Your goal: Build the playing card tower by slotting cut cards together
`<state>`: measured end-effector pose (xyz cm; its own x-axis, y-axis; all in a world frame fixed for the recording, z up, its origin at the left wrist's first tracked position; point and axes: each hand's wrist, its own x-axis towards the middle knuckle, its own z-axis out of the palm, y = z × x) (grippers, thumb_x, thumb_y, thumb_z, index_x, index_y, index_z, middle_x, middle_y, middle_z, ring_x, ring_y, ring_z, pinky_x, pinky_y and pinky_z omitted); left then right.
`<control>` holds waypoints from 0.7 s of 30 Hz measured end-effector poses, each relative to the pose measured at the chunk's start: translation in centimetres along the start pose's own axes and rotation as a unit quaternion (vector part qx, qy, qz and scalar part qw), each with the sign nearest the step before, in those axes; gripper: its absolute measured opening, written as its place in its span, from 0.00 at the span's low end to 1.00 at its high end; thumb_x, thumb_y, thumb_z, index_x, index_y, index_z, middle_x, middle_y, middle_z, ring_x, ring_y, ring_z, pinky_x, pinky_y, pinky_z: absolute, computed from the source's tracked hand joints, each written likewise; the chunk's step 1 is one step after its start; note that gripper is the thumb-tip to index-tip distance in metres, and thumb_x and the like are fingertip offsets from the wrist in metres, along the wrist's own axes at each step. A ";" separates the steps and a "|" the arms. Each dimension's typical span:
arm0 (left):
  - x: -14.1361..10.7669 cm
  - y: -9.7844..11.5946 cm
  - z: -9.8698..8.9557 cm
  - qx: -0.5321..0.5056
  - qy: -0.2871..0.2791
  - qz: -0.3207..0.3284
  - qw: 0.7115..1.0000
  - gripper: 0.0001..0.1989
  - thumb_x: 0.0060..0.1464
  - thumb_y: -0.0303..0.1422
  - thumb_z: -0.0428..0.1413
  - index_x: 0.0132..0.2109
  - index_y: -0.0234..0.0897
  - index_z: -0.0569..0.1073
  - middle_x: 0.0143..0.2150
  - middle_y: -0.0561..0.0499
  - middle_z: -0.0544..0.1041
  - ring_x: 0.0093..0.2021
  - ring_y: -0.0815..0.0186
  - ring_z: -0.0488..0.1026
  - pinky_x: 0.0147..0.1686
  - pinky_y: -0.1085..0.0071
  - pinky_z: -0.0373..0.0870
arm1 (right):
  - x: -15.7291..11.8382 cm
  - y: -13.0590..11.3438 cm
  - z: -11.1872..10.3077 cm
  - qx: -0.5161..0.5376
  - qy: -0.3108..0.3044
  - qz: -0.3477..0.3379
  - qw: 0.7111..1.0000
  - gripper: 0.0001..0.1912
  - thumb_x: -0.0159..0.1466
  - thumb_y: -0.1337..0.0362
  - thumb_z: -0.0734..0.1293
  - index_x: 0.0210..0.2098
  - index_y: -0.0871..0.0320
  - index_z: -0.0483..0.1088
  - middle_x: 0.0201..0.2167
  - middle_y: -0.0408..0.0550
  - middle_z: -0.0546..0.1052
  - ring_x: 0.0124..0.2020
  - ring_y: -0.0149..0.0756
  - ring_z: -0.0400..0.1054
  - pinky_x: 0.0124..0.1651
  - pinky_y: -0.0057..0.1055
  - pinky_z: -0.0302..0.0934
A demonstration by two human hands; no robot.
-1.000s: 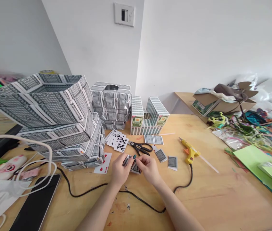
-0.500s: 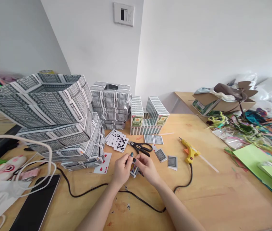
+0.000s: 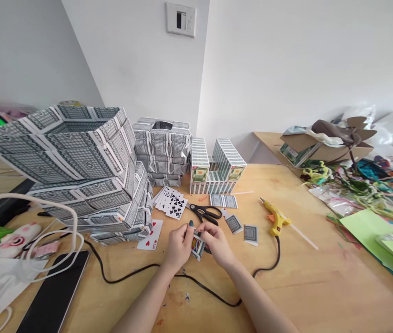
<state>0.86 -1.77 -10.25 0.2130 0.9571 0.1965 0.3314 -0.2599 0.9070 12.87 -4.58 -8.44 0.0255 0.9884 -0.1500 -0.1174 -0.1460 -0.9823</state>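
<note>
Between my hands, low over the wooden table, is a small folded playing card (image 3: 197,246) with a coloured picture side showing. My left hand (image 3: 180,243) pinches its left edge, and my right hand (image 3: 216,243) grips it from the right with bent fingers. Black scissors (image 3: 205,213) lie just beyond my hands. Fanned club cards (image 3: 171,202) are to their left, and a three of hearts (image 3: 150,235) lies left of my left hand. Face-down cards (image 3: 233,224) rest to the right, near a yellow glue gun (image 3: 276,218).
Large structures of folded cards (image 3: 78,152) stand at the left. Card boxes (image 3: 217,169) are stacked at the back. A black cable (image 3: 210,290) crosses under my arms. A phone (image 3: 55,291) lies front left, with green paper (image 3: 373,231) and craft scraps at the right.
The card between my hands has turned, so more of its picture side shows. My hands stay close together. The whole view has shifted slightly.
</note>
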 end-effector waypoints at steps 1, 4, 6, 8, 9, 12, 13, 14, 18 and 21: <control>0.0 0.0 0.0 -0.010 -0.002 -0.007 1.000 0.17 0.54 0.38 0.42 0.20 0.36 0.57 0.16 0.58 0.55 0.18 0.73 0.54 0.19 0.76 0.49 | -0.1 -0.1 -0.1 0.006 -0.004 0.005 1.000 0.04 0.49 0.67 0.58 0.23 0.60 0.63 0.14 0.35 0.58 0.14 0.22 0.46 0.17 0.21 0.41; 0.1 0.1 0.0 -0.043 -0.004 -0.035 0.998 0.18 0.54 0.39 0.42 0.19 0.36 0.57 0.16 0.57 0.55 0.19 0.73 0.53 0.19 0.76 0.50 | -0.2 -0.4 -0.2 0.017 -0.017 0.008 1.000 0.05 0.49 0.68 0.58 0.23 0.60 0.64 0.13 0.35 0.57 0.13 0.21 0.45 0.16 0.21 0.40; 0.1 0.4 -0.1 -0.065 -0.002 -0.052 0.997 0.18 0.53 0.39 0.43 0.19 0.37 0.56 0.16 0.57 0.55 0.19 0.73 0.53 0.19 0.76 0.50 | -0.3 -0.6 -0.2 0.023 -0.023 0.008 0.999 0.06 0.48 0.69 0.57 0.24 0.60 0.64 0.13 0.35 0.58 0.13 0.21 0.46 0.16 0.21 0.39; 0.1 0.6 -0.2 -0.083 -0.002 -0.062 0.995 0.18 0.53 0.39 0.43 0.19 0.37 0.56 0.16 0.57 0.55 0.19 0.73 0.53 0.18 0.76 0.50 | -0.3 -0.6 -0.2 0.037 -0.033 0.003 0.999 0.07 0.46 0.69 0.57 0.24 0.60 0.65 0.14 0.35 0.59 0.13 0.21 0.46 0.16 0.21 0.40; 0.1 0.8 -0.2 -0.087 -0.002 -0.066 0.994 0.17 0.53 0.40 0.43 0.19 0.37 0.55 0.16 0.57 0.55 0.19 0.73 0.53 0.18 0.76 0.51 | -0.3 -0.6 -0.2 0.046 -0.038 -0.001 0.998 0.08 0.46 0.70 0.57 0.24 0.61 0.66 0.14 0.36 0.60 0.13 0.21 0.47 0.16 0.21 0.40; 0.1 1.0 -0.3 -0.088 0.003 -0.069 0.994 0.18 0.53 0.40 0.44 0.19 0.37 0.54 0.16 0.58 0.55 0.18 0.73 0.53 0.18 0.76 0.51 | -0.2 -0.3 -0.3 0.085 -0.056 -0.001 0.995 0.10 0.44 0.70 0.57 0.25 0.61 0.67 0.16 0.38 0.63 0.14 0.21 0.49 0.16 0.20 0.42; 0.2 1.0 -0.3 -0.083 0.009 -0.069 0.994 0.18 0.53 0.40 0.43 0.19 0.37 0.53 0.16 0.58 0.54 0.18 0.73 0.53 0.18 0.76 0.51 | -0.2 -0.1 -0.4 0.104 -0.057 0.004 0.993 0.10 0.44 0.70 0.57 0.25 0.61 0.67 0.17 0.39 0.64 0.14 0.22 0.49 0.16 0.21 0.43; 0.2 1.0 -0.4 -0.075 0.017 -0.067 0.995 0.18 0.53 0.40 0.43 0.19 0.37 0.53 0.16 0.58 0.54 0.18 0.73 0.52 0.18 0.76 0.51 | -0.1 0.0 -0.5 0.123 -0.059 0.009 0.991 0.11 0.44 0.69 0.57 0.25 0.61 0.68 0.17 0.39 0.64 0.14 0.22 0.51 0.16 0.21 0.43; 0.3 0.6 -0.5 -0.018 0.019 -0.045 0.999 0.19 0.53 0.41 0.43 0.18 0.37 0.53 0.15 0.58 0.53 0.18 0.73 0.52 0.18 0.76 0.49 | -0.1 0.3 -0.6 0.114 -0.069 0.016 0.991 0.08 0.49 0.64 0.60 0.27 0.61 0.67 0.18 0.41 0.66 0.14 0.25 0.56 0.15 0.22 0.48; 0.3 0.4 -0.6 -0.005 0.012 -0.038 0.999 0.19 0.52 0.41 0.44 0.18 0.37 0.55 0.15 0.58 0.53 0.18 0.73 0.52 0.18 0.76 0.49 | 0.1 0.3 -0.4 0.036 -0.059 0.001 0.998 0.09 0.52 0.59 0.65 0.27 0.59 0.66 0.16 0.37 0.64 0.13 0.23 0.54 0.16 0.22 0.49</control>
<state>0.49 -1.49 -9.56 0.1657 0.9767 0.1365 0.3362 -0.1860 0.9232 13.18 -4.60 -8.83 -0.0904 0.9869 -0.1335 -0.1892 -0.1486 -0.9706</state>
